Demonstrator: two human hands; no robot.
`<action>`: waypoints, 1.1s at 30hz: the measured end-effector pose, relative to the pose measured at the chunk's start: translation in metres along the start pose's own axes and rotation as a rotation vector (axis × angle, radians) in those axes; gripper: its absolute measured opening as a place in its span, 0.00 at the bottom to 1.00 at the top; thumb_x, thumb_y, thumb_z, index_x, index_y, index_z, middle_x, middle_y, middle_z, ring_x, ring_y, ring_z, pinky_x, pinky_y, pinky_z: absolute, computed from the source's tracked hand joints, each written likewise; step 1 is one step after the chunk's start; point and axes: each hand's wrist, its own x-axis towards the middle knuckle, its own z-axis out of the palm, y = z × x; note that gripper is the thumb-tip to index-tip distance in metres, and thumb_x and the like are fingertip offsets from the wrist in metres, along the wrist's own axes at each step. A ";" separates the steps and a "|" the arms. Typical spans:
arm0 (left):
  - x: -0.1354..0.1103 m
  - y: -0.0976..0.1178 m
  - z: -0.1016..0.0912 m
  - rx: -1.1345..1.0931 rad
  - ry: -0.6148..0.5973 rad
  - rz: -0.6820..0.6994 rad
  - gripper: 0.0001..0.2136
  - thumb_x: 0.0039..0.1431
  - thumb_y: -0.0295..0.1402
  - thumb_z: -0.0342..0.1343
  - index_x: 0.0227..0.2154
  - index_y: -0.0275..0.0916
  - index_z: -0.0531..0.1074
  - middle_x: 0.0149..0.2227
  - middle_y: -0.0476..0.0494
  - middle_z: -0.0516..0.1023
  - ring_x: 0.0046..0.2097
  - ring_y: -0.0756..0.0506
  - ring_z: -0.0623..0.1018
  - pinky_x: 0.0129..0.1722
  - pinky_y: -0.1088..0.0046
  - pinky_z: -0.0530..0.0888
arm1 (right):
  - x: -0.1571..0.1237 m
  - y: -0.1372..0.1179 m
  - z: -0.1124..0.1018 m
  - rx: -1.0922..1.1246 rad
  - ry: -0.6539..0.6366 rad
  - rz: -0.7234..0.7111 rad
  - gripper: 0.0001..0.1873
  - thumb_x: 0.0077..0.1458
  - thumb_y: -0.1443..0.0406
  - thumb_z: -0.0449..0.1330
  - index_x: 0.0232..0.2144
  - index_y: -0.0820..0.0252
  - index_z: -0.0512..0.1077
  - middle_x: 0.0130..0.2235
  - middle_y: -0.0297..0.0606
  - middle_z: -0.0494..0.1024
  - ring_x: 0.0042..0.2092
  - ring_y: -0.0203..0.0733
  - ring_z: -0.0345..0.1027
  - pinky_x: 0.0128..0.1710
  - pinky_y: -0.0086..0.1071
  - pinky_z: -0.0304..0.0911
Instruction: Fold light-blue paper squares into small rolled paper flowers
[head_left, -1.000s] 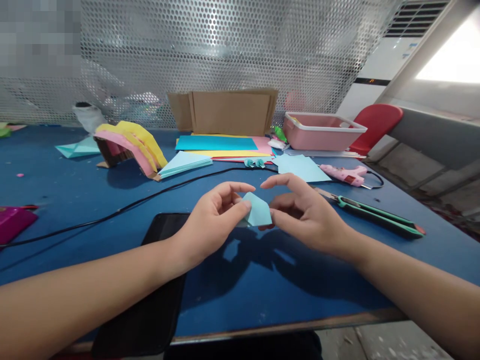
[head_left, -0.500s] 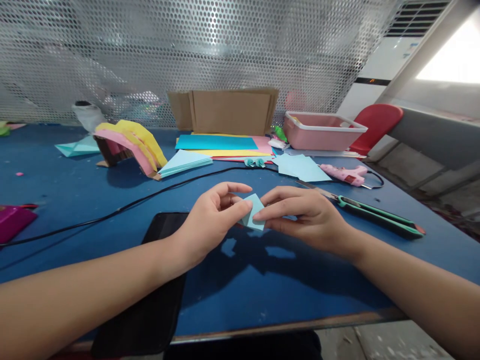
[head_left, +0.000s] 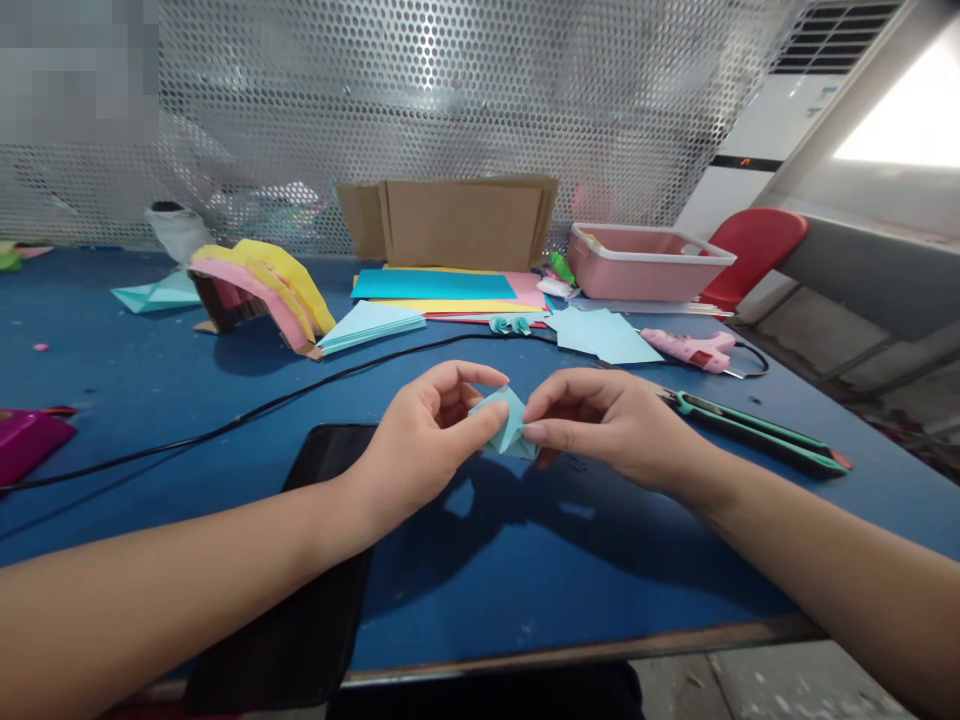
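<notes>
Between my two hands, a small piece of folded light-blue paper (head_left: 511, 432) is held above the blue table (head_left: 480, 600). My left hand (head_left: 442, 420) pinches its left side, thumb on top and fingers behind. On its right edge, my right hand (head_left: 600, 415) grips a flap between thumb and forefinger. The paper shows creased, partly lifted layers. Beneath my left forearm lies a black phone-shaped slab (head_left: 300, 600). A green-and-black utility knife (head_left: 757, 430) rests just right of my right hand.
Behind my hands lie light-blue paper stacks (head_left: 375, 325), small paper roses (head_left: 510, 325) and a pink glue gun (head_left: 690, 348). A black cable (head_left: 285, 400) crosses the table. Farther back are a pink bin (head_left: 645, 265), cardboard sheets (head_left: 465, 225) and a yellow-and-pink arch (head_left: 262, 290).
My right fingers have shifted to the paper's right edge and opened up one of its layers. The paper, flat and square before, now shows a raised fold. My left hand barely moved.
</notes>
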 end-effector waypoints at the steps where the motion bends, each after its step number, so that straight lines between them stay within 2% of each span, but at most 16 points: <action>1: 0.000 0.000 0.000 0.015 -0.005 0.007 0.11 0.55 0.36 0.62 0.39 0.38 0.71 0.25 0.56 0.66 0.27 0.54 0.68 0.28 0.79 0.67 | 0.000 0.000 0.000 0.021 0.000 0.021 0.10 0.44 0.63 0.71 0.27 0.61 0.74 0.25 0.30 0.77 0.26 0.33 0.73 0.28 0.27 0.72; 6: -0.001 0.000 0.000 0.058 -0.064 0.025 0.13 0.56 0.37 0.60 0.43 0.40 0.71 0.24 0.56 0.66 0.27 0.54 0.66 0.27 0.79 0.64 | 0.001 0.002 -0.001 0.010 0.020 0.081 0.13 0.40 0.64 0.73 0.25 0.62 0.73 0.22 0.30 0.76 0.24 0.31 0.70 0.26 0.24 0.66; 10: -0.003 0.001 0.000 0.064 -0.102 0.021 0.12 0.58 0.37 0.58 0.43 0.39 0.72 0.23 0.56 0.64 0.26 0.54 0.63 0.26 0.78 0.62 | -0.001 0.001 0.000 -0.034 0.021 0.093 0.13 0.40 0.66 0.73 0.25 0.62 0.71 0.21 0.30 0.75 0.24 0.31 0.68 0.25 0.24 0.63; 15: -0.002 0.001 0.001 0.055 -0.133 0.011 0.15 0.54 0.38 0.62 0.43 0.39 0.71 0.24 0.57 0.62 0.27 0.53 0.63 0.26 0.77 0.62 | -0.002 0.002 0.002 -0.055 0.086 0.014 0.14 0.44 0.68 0.69 0.30 0.59 0.66 0.23 0.26 0.72 0.24 0.29 0.65 0.24 0.22 0.60; 21: 0.000 0.001 0.003 -0.003 -0.135 -0.042 0.12 0.52 0.32 0.63 0.31 0.39 0.62 0.26 0.57 0.66 0.28 0.55 0.66 0.27 0.79 0.65 | -0.002 0.000 0.005 0.026 0.181 -0.076 0.19 0.45 0.67 0.68 0.37 0.59 0.64 0.26 0.27 0.73 0.25 0.30 0.66 0.25 0.24 0.61; 27: -0.001 0.001 0.005 -0.047 -0.141 -0.032 0.13 0.52 0.28 0.62 0.29 0.39 0.61 0.26 0.58 0.64 0.27 0.56 0.65 0.26 0.81 0.64 | -0.002 0.000 0.005 -0.082 0.159 -0.067 0.18 0.47 0.65 0.67 0.39 0.59 0.66 0.28 0.30 0.74 0.26 0.32 0.66 0.25 0.26 0.61; 30: 0.000 0.000 0.004 -0.067 -0.108 0.014 0.12 0.52 0.28 0.62 0.29 0.39 0.60 0.27 0.58 0.65 0.28 0.56 0.66 0.28 0.81 0.65 | -0.003 0.000 0.004 -0.185 0.093 -0.002 0.10 0.52 0.61 0.63 0.34 0.61 0.69 0.25 0.31 0.73 0.26 0.33 0.67 0.26 0.28 0.62; 33: 0.000 0.000 0.003 -0.078 -0.109 0.017 0.12 0.53 0.28 0.61 0.29 0.39 0.61 0.27 0.58 0.65 0.29 0.56 0.66 0.29 0.81 0.66 | -0.005 -0.002 0.004 -0.320 0.037 0.023 0.13 0.56 0.59 0.58 0.24 0.61 0.68 0.22 0.32 0.72 0.25 0.34 0.66 0.27 0.28 0.61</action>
